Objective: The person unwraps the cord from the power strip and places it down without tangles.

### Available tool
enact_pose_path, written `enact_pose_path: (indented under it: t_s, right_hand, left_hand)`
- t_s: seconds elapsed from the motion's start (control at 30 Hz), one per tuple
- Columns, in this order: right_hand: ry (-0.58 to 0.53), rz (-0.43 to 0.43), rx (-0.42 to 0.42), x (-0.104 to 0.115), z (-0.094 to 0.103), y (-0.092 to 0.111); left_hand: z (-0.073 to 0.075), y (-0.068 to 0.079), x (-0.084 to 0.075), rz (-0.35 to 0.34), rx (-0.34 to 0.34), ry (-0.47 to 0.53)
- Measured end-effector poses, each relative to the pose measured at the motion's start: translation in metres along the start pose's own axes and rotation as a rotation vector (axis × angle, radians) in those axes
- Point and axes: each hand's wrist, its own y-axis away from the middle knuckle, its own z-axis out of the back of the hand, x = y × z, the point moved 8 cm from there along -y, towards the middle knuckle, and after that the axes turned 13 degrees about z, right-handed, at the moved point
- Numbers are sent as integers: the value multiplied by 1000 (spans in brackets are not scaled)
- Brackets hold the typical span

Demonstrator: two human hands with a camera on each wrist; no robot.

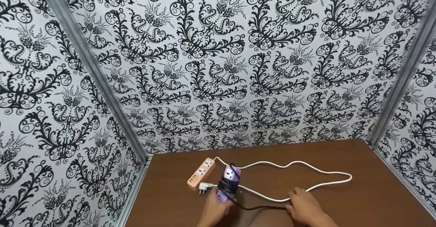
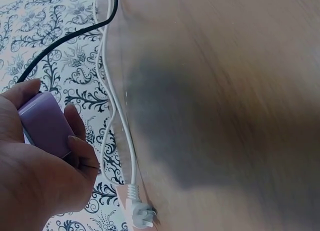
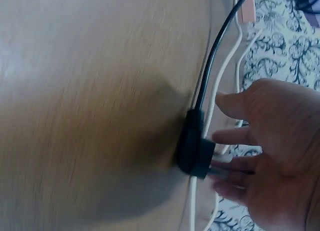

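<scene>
My left hand [image 1: 215, 209] grips the lower end of a purple power strip [image 1: 232, 173], tilted up over the table. A black cord [image 1: 228, 185] is wound in several turns around the strip's middle. In the left wrist view, thumb and fingers curl about the purple end [image 2: 47, 123]. From the winding, the loose black cord runs right to a black plug [image 3: 192, 148]. Beside that plug is my right hand [image 3: 282, 141], its fingers loosely extended and their tips right at the metal prongs. Seen from the head, the right hand [image 1: 304, 205] hides the plug.
An orange power strip [image 1: 201, 173] lies at the left on the brown table [image 1: 163, 193]. Its white cord [image 1: 269, 163] loops far to the right and back to a white plug [image 1: 205, 187] near the purple strip. Patterned walls [image 1: 218, 67] stand around the table's back and sides.
</scene>
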Motion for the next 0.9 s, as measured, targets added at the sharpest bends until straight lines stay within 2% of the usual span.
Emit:
enact_pose_path:
  t_s: [0.07, 0.23, 0.3, 0.37, 0.43, 0.57, 0.73, 0.8, 0.9]
  right_hand:
    - [9, 93, -54, 17, 3, -4]
    - [15, 468, -263, 77, 11, -11]
    - [-12, 570, -300, 96, 11, -14]
    - [-32, 624, -295, 111, 8, -18]
    - [-30, 651, -276, 123, 4, -20]
    - [10, 645, -243, 137, -5, -24]
    - [-23, 618, -225, 142, -14, -29]
    - [-53, 633, -251, 145, -13, -31]
    - [-68, 663, -336, 150, -3, -32]
  left_hand:
    - [0, 1, -2, 7, -4, 9]
    - [-3, 4, -11, 6, 4, 50]
    - [-7, 4, -15, 5, 18, 69]
    - [-11, 4, -19, 4, 35, 85]
    - [-14, 3, -21, 3, 40, 86]
    - [-18, 3, -24, 4, 51, 92]
    - [-17, 8, -27, -23, 13, 3]
    - [-15, 10, -28, -52, -23, -72]
    - [-14, 14, -29, -102, -47, -159]
